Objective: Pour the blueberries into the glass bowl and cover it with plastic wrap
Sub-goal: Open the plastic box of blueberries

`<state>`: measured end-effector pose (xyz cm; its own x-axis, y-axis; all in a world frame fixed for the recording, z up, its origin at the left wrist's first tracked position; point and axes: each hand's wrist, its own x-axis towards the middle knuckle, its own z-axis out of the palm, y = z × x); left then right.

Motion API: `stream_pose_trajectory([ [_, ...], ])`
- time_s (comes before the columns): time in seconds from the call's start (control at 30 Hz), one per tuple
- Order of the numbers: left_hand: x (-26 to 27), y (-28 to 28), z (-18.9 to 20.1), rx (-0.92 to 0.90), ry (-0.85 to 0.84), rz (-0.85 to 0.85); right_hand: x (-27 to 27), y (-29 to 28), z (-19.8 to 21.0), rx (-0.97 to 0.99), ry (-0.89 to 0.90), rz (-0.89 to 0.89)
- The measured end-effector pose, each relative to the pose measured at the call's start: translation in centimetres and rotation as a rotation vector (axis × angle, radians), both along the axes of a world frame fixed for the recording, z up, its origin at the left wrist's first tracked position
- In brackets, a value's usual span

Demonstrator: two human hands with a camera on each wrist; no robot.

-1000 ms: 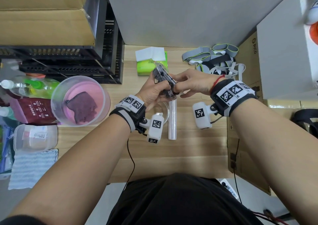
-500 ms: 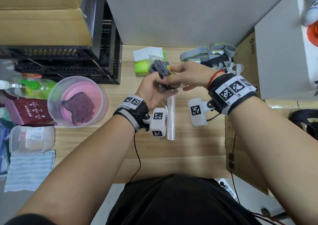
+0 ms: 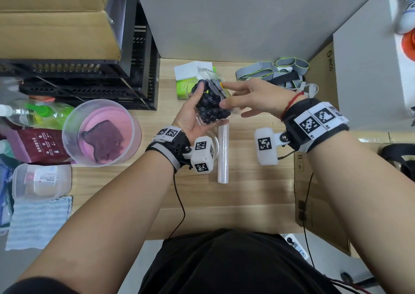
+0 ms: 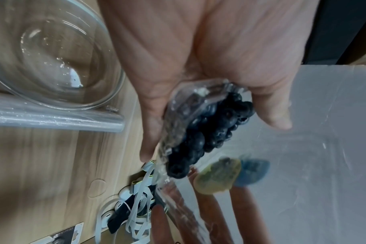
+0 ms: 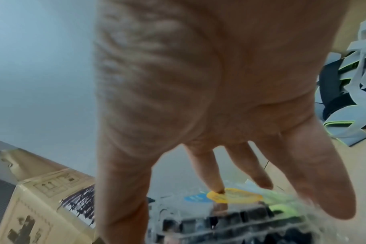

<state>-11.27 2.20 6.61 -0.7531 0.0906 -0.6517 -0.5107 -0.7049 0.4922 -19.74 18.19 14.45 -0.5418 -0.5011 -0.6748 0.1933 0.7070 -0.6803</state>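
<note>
My left hand (image 3: 190, 118) grips a clear clamshell box of blueberries (image 3: 210, 107) from underneath, held tilted above the wooden table. Its lid (image 3: 216, 83) stands swung open. My right hand (image 3: 251, 98) reaches in from the right with straight fingers, one fingertip on the lid's yellow sticker (image 5: 234, 196). In the left wrist view the berries (image 4: 209, 132) lie against my left palm (image 4: 198, 49). The empty glass bowl (image 4: 52, 57) sits below my left wrist, mostly hidden in the head view (image 3: 214, 139). The plastic wrap roll (image 3: 223, 154) lies beside it.
A clear tub (image 3: 74, 136) holding a purple cloth stands to the left, with black crates (image 3: 89, 80) and a cardboard box (image 3: 56, 24) behind it. A green tissue pack (image 3: 186, 87) and grey straps (image 3: 276, 73) lie at the back. Another carton (image 3: 318, 181) borders the table's right edge.
The box's lid has swung open, baring the berries. My right hand's fingers went from curled on the box to straight against the lid. Both hands moved slightly toward the back.
</note>
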Motion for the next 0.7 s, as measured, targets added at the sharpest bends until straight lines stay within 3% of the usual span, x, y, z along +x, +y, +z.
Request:
stream_pose_trajectory([
  [0.13, 0.2, -0.5, -0.6, 0.007, 0.004, 0.006, -0.4, 1.3, -0.1, -0.106, -0.092, -0.15],
  [0.27, 0.4, -0.9, -1.4, 0.02, -0.004, 0.066, -1.2, 2.8, -0.6, -0.28, -0.263, -0.411],
  [0.4, 0.5, -1.1, -1.6, 0.047, -0.014, 0.022, -1.3, 4.4, -1.9, -0.418, -0.354, -0.665],
  [0.57, 0.6, -1.4, -1.8, 0.029, -0.047, 0.022, -0.1, 5.0, -4.7, -0.447, -0.324, -1.02],
  [0.7, 0.8, -1.2, -1.3, -0.039, -0.062, -0.01, 1.1, 4.4, -6.0, -0.353, -0.364, -0.951],
])
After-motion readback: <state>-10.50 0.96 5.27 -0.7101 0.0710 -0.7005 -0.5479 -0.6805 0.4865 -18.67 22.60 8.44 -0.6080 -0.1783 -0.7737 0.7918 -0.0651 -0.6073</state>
